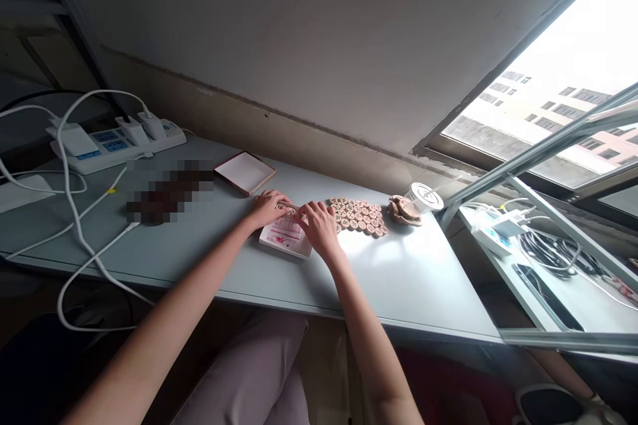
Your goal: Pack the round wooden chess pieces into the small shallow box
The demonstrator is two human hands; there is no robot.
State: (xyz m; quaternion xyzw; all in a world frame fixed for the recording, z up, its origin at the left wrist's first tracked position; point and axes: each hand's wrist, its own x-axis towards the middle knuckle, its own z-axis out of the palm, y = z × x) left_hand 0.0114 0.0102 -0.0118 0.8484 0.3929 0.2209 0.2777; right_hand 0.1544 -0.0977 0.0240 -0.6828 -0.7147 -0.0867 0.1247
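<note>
A shallow open box (284, 251) with a white rim and red-printed paper inside lies in front of me on the desk. Over its far side, my left hand (269, 208) curls its fingers around the left end of a short row of round wooden xiangqi pieces (280, 207). My right hand (319, 228) grips the right end of this row, its fingers bent down over the pieces and partly hiding them. Just right of that hand, several more xiangqi pieces (359, 216) lie flat in close rows, characters upward. Left of the box rests its empty lid (246, 172), inner side up.
A lidded clear cup with a straw (425, 198) and a brown lumpy object (405, 210) stand right of the pieces. A power strip (119, 146) with chargers and white cables (74, 212) occupies the left. A metal frame (563, 146) borders the desk (423, 285) at right. One object is pixelated.
</note>
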